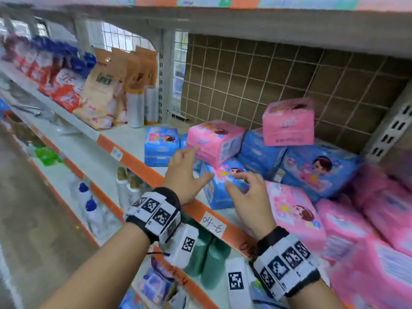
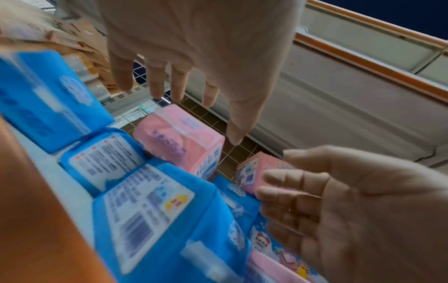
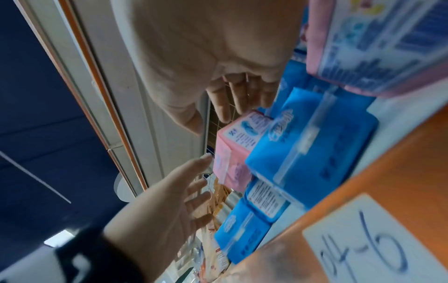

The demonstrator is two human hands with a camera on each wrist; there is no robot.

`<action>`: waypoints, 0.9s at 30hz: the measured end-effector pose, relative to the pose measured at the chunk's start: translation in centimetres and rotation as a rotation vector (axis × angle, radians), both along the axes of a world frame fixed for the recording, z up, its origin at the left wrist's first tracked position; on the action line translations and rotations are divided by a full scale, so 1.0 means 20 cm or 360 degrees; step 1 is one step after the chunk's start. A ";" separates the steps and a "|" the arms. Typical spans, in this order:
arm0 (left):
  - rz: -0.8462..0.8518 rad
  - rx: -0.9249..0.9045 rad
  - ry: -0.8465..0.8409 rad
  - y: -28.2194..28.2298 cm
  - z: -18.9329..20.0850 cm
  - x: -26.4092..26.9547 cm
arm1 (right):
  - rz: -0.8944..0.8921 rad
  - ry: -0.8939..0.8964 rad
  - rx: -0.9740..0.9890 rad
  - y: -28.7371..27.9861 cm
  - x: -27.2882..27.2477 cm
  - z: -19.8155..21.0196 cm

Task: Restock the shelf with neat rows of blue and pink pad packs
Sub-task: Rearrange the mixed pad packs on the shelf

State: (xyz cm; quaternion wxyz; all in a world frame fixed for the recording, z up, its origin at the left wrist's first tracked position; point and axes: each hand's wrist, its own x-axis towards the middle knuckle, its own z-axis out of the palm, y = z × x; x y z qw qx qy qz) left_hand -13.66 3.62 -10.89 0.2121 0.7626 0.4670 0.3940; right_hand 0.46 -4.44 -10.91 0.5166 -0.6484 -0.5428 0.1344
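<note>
On the shelf [image 1: 124, 139], a blue pad pack [image 1: 219, 190] stands at the front edge with a pink pack [image 1: 215, 141] tilted on top of it. My left hand [image 1: 197, 163] is spread open at the left of these two packs, holding nothing. My right hand [image 1: 234, 180] hovers open over the blue pack, fingers loosely bent. In the left wrist view the left hand [image 2: 218, 116] hangs above the pink pack [image 2: 184, 145], apart from it. Behind are more blue packs [image 1: 316, 168], with a second pink pack [image 1: 288, 121] on top. Pink packs [image 1: 296, 215] lie flat at the right.
One blue pack [image 1: 161, 146] stands alone to the left. Farther left are beige bags [image 1: 100, 97] and plastic rolls [image 1: 136, 108]. A wire mesh back [image 1: 267, 74] and an upper shelf [image 1: 245, 25] bound the bay. The orange edge strip carries a label [image 1: 213, 225]; bottles [image 1: 89, 204] stand below.
</note>
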 end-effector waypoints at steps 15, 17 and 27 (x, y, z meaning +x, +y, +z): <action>-0.0506 -0.0032 0.0342 0.47 0.06 0.00 | -0.0544 -0.0719 -0.0768 0.27 -0.04 -0.02; -0.0579 -0.0047 0.0346 0.50 0.07 -0.01 | -0.0548 -0.0711 -0.0710 0.25 -0.03 0.04; -0.0916 0.0044 0.0202 0.40 0.05 -0.14 | -0.0349 -0.0060 -0.0230 0.01 -0.08 0.15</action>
